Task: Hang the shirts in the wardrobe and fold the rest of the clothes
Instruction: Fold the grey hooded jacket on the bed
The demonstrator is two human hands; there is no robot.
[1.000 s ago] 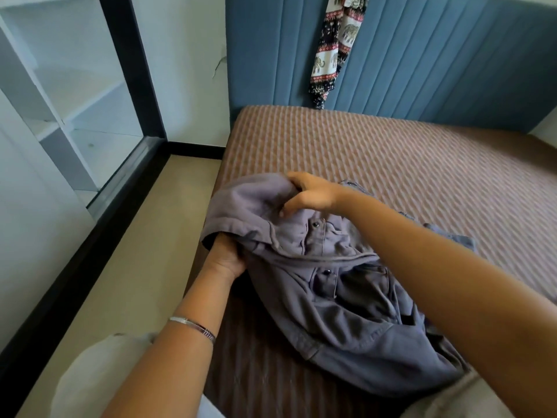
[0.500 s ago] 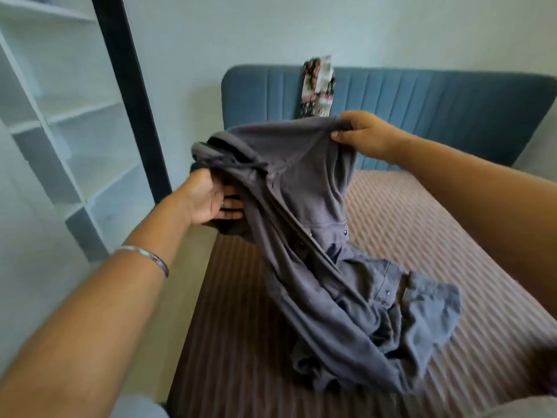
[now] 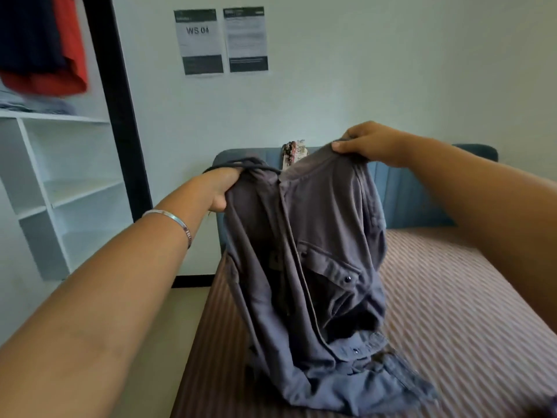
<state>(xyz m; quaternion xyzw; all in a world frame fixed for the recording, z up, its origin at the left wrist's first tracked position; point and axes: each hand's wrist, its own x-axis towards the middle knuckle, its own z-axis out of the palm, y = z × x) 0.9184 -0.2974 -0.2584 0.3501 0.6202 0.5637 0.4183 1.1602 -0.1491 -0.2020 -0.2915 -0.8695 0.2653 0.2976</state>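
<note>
Shirt [image 3: 307, 267], grey, hangs above the bed [image 3: 452, 297], tail trailing on it. Left hand [image 3: 221, 188] grips one shoulder; right hand [image 3: 367, 143] pinches the other. Left of the bed, wardrobe [image 3: 60, 164] already holds hung garments; this shirt seems unhung yet.

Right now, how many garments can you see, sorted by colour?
Grey: 1, the button-up shirt held up over the bed by the left hand and right hand
Red: 1, hanging garment in the wardrobe
Dark navy: 1, hanging garment beside it
Patterned: 1, cloth on the headboard
Light folded pile on the shelf: count unclear
Total: 4 distinct
</note>
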